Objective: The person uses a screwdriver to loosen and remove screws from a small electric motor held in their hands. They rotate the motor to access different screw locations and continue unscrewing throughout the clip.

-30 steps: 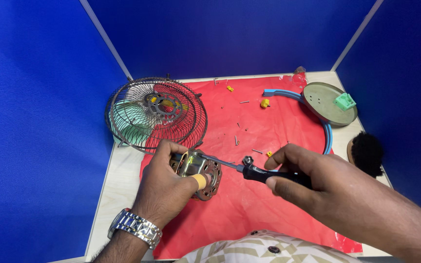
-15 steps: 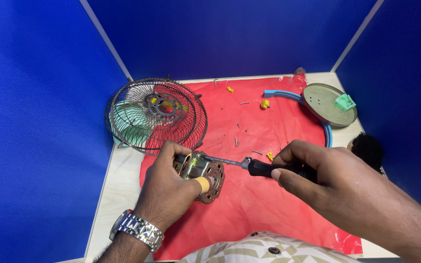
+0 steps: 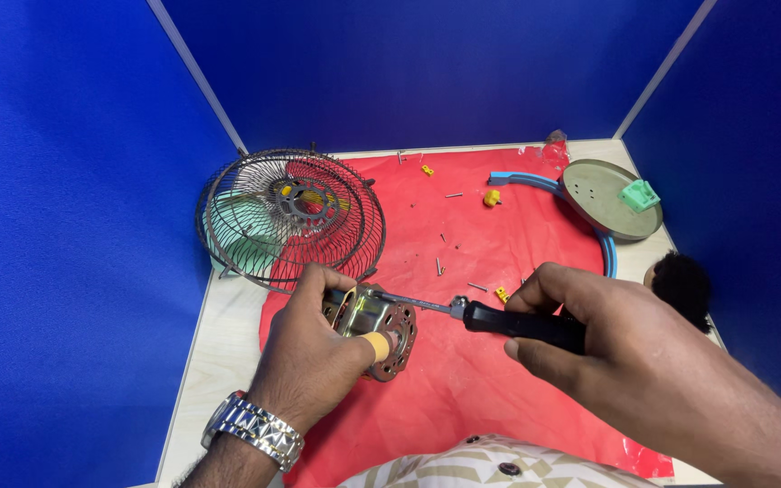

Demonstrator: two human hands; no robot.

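My left hand [image 3: 314,348], with a metal watch on the wrist and a plaster on the thumb, grips a round metal fan motor [image 3: 381,323] on the red cloth [image 3: 463,398]. My right hand [image 3: 594,339] is closed around the black handle of a screwdriver [image 3: 499,319]. Its metal shaft points left and its tip rests on the motor's upper side. Both hands are near the front of the table.
A wire fan guard [image 3: 289,217] with green blades inside stands at the back left. A round grey base plate [image 3: 609,197] with a green part and a blue ring [image 3: 535,181] lie at the back right. Loose screws [image 3: 454,195] and small yellow pieces [image 3: 492,197] dot the cloth. Blue partition walls enclose the table.
My right hand with the screwdriver has shifted slightly right and turned. The left hand keeps its hold on the motor, which has barely moved.
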